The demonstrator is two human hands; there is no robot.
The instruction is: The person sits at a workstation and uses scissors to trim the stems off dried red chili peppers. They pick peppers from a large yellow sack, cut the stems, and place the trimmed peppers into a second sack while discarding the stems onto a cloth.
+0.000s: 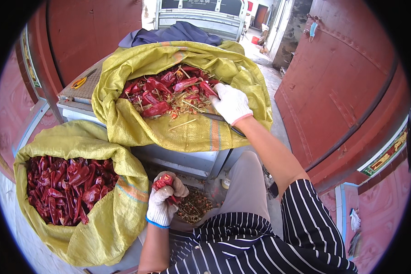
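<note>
My left hand (163, 199), in a white knit glove with a blue cuff, is closed around a few red dried chili peppers (162, 181) near my lap. My right hand (231, 104), in a white glove, reaches over a yellow woven sack (160, 134). Its fingertips close on a dried chili pepper (208, 89) at the right edge of the pile. Whole chilies (157, 108), stems and loose seeds lie in this sack. A dark metal tool (213, 117), partly hidden beneath my right hand and wrist, rests on the sack's fabric; its kind is unclear.
A second yellow sack (118, 214), full of red chilies (61, 187), stands at the lower left. Stems and debris (192, 205) fill a low spot between my legs. A yellow-handled tool (79, 82) lies on the surface behind. Red metal doors (338, 86) flank the work spot.
</note>
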